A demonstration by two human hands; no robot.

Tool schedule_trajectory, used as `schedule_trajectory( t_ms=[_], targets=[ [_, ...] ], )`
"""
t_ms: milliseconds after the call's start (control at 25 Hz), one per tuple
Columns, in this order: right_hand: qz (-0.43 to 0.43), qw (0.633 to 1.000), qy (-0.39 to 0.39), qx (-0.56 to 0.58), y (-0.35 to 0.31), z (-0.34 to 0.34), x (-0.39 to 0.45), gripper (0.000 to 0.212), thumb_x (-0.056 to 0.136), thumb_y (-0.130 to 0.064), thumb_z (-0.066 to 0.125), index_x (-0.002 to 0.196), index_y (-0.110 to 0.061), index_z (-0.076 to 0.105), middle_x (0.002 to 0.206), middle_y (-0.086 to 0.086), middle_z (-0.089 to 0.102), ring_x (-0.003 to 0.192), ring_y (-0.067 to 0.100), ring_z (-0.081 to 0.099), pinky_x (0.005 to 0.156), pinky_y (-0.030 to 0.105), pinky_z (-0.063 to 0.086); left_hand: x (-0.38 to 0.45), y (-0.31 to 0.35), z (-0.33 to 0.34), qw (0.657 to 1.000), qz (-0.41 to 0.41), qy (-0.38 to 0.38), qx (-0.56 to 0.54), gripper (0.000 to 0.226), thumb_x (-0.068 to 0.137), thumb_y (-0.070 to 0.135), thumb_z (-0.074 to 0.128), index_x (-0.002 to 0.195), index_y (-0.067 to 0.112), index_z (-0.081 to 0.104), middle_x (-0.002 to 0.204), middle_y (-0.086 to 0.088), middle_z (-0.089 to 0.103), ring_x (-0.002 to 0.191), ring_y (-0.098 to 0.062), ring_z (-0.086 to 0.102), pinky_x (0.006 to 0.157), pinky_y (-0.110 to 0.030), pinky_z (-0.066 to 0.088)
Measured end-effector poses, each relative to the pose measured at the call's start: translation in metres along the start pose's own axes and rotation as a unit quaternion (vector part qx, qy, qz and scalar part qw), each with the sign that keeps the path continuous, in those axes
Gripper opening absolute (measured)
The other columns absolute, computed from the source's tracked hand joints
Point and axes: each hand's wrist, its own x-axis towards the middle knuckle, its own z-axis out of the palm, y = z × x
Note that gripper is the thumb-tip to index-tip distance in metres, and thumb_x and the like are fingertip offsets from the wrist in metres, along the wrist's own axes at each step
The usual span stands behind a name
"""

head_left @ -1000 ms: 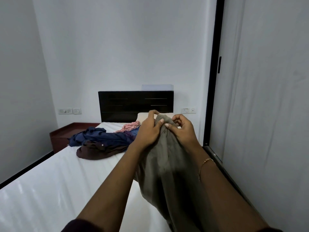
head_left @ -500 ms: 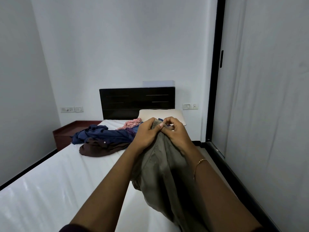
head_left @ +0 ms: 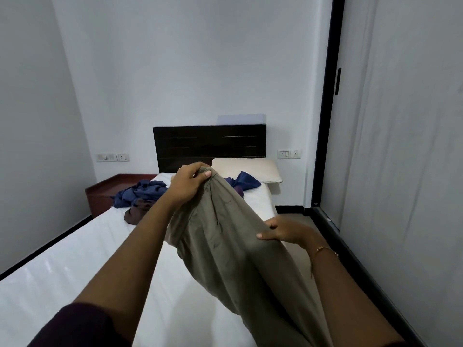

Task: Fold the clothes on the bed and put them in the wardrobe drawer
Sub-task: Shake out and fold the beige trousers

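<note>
An olive-green garment (head_left: 225,241) hangs in the air over the white bed (head_left: 75,266). My left hand (head_left: 189,182) grips its top edge, held high above the mattress. My right hand (head_left: 285,230) has come lower and to the right, and pinches the garment's side edge with thumb on top. The cloth stretches between the two hands and drapes down toward me. A heap of dark blue (head_left: 140,194) and brown clothes (head_left: 136,214) lies on the bed near the headboard, partly hidden behind my left arm. Another blue piece (head_left: 244,182) shows beside the pillow.
A cream pillow (head_left: 248,169) leans against the dark headboard (head_left: 209,146). A reddish-brown bedside cabinet (head_left: 100,194) stands left of the bed. The pale wardrobe sliding doors (head_left: 400,146) with a black frame fill the right side, shut. A narrow floor strip runs between bed and wardrobe.
My hands were together at the garment's top; the right hand has slid down and right along its edge. The left hand stays up, and the cloth is now spread between them.
</note>
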Motion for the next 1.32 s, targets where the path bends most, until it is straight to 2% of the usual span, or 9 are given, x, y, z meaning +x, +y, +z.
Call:
schedule_trajectory(
  t_ms=[120, 240, 360, 480, 720, 840, 1000, 1160, 1320],
  targets=[
    [-0.008, 0.986, 0.014, 0.164, 0.003, -0.003, -0.008, 0.021, 0.093, -0.012, 0.054, 0.111, -0.011, 0.064, 0.093, -0.006, 0.064, 0.085, 0.005, 0.057, 0.067, 0.014, 0.047, -0.003, -0.002, -0.009, 0.995, -0.028, 0.080, -0.061, 0.017, 0.098, 0.015, 0.044, 0.103, 0.010, 0.061, 0.101, -0.004, 0.061, 0.094, -0.016, 0.053, 0.074, -0.025, 0.041],
    [0.011, 0.996, -0.055, 0.071, 0.017, 0.017, -0.002, 0.014, 0.091, -0.013, 0.052, 0.090, -0.017, 0.066, 0.083, 0.000, 0.059, 0.077, 0.013, 0.049, 0.069, 0.026, 0.040, 0.000, -0.005, -0.021, 0.984, -0.053, 0.149, -0.084, 0.014, 0.099, 0.016, 0.042, 0.097, 0.012, 0.055, 0.096, -0.003, 0.056, 0.089, -0.015, 0.049, 0.066, -0.022, 0.038],
    [0.031, 0.991, -0.077, 0.107, 0.017, 0.042, -0.001, 0.039, 0.077, -0.054, 0.062, 0.081, -0.016, 0.067, 0.079, -0.004, 0.063, 0.075, 0.010, 0.054, 0.071, 0.023, 0.041, 0.004, -0.009, -0.029, 0.982, -0.041, 0.175, -0.064, 0.017, 0.099, 0.017, 0.042, 0.101, 0.008, 0.056, 0.100, -0.008, 0.059, 0.092, -0.017, 0.051, 0.076, -0.029, 0.040],
    [0.017, 0.975, -0.060, 0.215, 0.017, 0.044, -0.005, 0.057, 0.071, -0.062, 0.063, 0.089, -0.008, 0.070, 0.092, 0.002, 0.070, 0.085, 0.011, 0.064, 0.073, 0.019, 0.047, 0.005, -0.018, -0.038, 0.977, -0.043, 0.206, -0.038, 0.022, 0.099, 0.020, 0.043, 0.105, 0.005, 0.058, 0.108, -0.013, 0.062, 0.101, -0.027, 0.055, 0.091, -0.044, 0.043],
    [0.017, 0.996, 0.064, 0.055, -0.004, 0.015, -0.005, 0.071, 0.060, -0.080, 0.057, 0.069, -0.010, 0.051, 0.078, 0.008, 0.051, 0.074, 0.015, 0.049, 0.067, 0.024, 0.035, 0.001, -0.033, -0.045, 0.976, -0.058, 0.210, -0.015, 0.023, 0.099, 0.022, 0.042, 0.106, 0.006, 0.057, 0.109, -0.012, 0.061, 0.104, -0.029, 0.055, 0.094, -0.047, 0.041],
    [0.081, 0.983, 0.003, 0.162, -0.001, 0.020, -0.006, 0.052, 0.091, -0.060, 0.036, 0.066, -0.019, 0.054, 0.068, -0.005, 0.051, 0.070, 0.011, 0.046, 0.070, 0.025, 0.036, 0.003, -0.032, -0.046, 0.970, -0.071, 0.232, -0.018, 0.024, 0.099, 0.023, 0.042, 0.106, 0.007, 0.057, 0.110, -0.012, 0.062, 0.105, -0.029, 0.054, 0.095, -0.048, 0.040],
    [0.049, 0.990, -0.061, 0.117, 0.019, 0.034, -0.011, 0.028, 0.094, -0.030, 0.050, 0.078, -0.010, 0.060, 0.079, 0.006, 0.053, 0.071, 0.014, 0.046, 0.070, 0.026, 0.039, 0.002, -0.032, -0.046, 0.967, -0.084, 0.242, -0.014, 0.023, 0.099, 0.025, 0.042, 0.107, 0.010, 0.058, 0.111, -0.009, 0.062, 0.105, -0.027, 0.054, 0.097, -0.049, 0.039],
    [-0.001, 0.971, -0.053, 0.231, 0.021, 0.033, -0.020, 0.019, 0.092, -0.011, 0.054, 0.077, -0.007, 0.065, 0.070, -0.002, 0.059, 0.064, 0.005, 0.055, 0.061, 0.015, 0.045, 0.001, -0.037, -0.048, 0.962, -0.096, 0.256, -0.005, 0.022, 0.098, 0.024, 0.043, 0.105, 0.012, 0.059, 0.111, -0.008, 0.062, 0.106, -0.028, 0.054, 0.099, -0.051, 0.036],
    [-0.040, 0.993, 0.065, 0.086, 0.021, 0.028, -0.010, 0.017, 0.090, -0.008, 0.058, 0.075, -0.004, 0.066, 0.073, -0.001, 0.057, 0.069, 0.008, 0.051, 0.062, 0.012, 0.040, -0.001, -0.040, -0.051, 0.960, -0.107, 0.259, -0.004, 0.022, 0.098, 0.025, 0.044, 0.105, 0.013, 0.060, 0.112, -0.008, 0.062, 0.107, -0.028, 0.054, 0.099, -0.051, 0.037]
  ],
)
